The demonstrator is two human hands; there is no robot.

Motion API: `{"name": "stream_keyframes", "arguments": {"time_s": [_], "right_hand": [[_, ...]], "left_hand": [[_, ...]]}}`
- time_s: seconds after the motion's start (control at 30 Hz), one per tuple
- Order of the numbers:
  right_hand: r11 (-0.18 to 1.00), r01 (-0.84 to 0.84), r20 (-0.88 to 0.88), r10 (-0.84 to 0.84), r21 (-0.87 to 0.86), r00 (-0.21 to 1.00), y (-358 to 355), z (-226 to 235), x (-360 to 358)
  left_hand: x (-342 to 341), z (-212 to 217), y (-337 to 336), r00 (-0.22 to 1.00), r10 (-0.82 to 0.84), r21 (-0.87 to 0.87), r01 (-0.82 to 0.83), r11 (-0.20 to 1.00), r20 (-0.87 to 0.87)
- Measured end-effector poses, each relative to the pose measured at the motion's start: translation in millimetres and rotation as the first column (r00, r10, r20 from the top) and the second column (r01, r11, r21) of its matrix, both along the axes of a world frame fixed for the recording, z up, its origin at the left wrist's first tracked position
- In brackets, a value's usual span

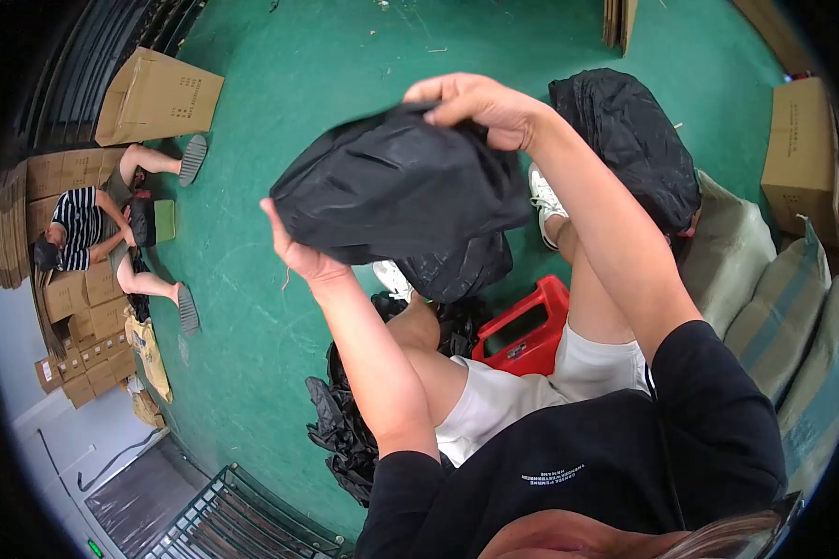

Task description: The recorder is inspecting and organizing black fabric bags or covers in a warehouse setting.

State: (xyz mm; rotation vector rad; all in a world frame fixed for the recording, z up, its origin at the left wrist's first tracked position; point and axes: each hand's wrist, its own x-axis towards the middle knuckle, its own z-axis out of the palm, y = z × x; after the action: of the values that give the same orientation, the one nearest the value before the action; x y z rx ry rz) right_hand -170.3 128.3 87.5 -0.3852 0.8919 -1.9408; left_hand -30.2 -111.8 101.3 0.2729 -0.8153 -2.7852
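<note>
A black fabric piece (396, 186), thin and slightly shiny, is stretched out in the air in front of me; its exact kind I cannot make out. My left hand (303, 250) grips its near left edge, with the thumb showing outside and the other fingers hidden behind the cloth. At the far edge my right hand (475, 107) pinches the fabric, a little blurred. Below the piece, more black fabric (461, 268) lies between my feet. Another heap of crumpled black fabric (340, 433) sits on the floor beside my left leg.
A red plastic frame (531, 340) stands between my legs. At the right are a large black bundle (625, 140), stuffed woven sacks (732, 242) and a cardboard box (797, 154). Across the green floor (252, 335), a seated person (89, 224) handles something dark near stacked cartons (93, 298).
</note>
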Motion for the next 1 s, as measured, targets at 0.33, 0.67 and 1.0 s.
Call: {"name": "stream_keyframes", "arguments": {"time_s": [0.33, 0.67, 1.0], "right_hand": [[0.905, 0.050, 0.189, 0.034, -0.423, 0.981, -0.8, 3.7, 13.6], [0.961, -0.070, 0.145, 0.112, -0.266, 0.983, 5.3, -22.6, 7.0], [0.865, 0.296, 0.416, -0.114, -0.405, 0.902, 2.9, -16.6, 9.8]], "left_hand": [[-0.3, -32.0, -22.0, 0.993, 0.001, 0.151, 0.017, 0.988, -0.120], [-14.3, -48.8, -34.9, 0.991, 0.044, 0.314, -0.081, 0.946, 0.124], [-19.8, -27.3, -4.6, 0.917, 0.152, 0.022, -0.172, 0.985, 0.369]]}}
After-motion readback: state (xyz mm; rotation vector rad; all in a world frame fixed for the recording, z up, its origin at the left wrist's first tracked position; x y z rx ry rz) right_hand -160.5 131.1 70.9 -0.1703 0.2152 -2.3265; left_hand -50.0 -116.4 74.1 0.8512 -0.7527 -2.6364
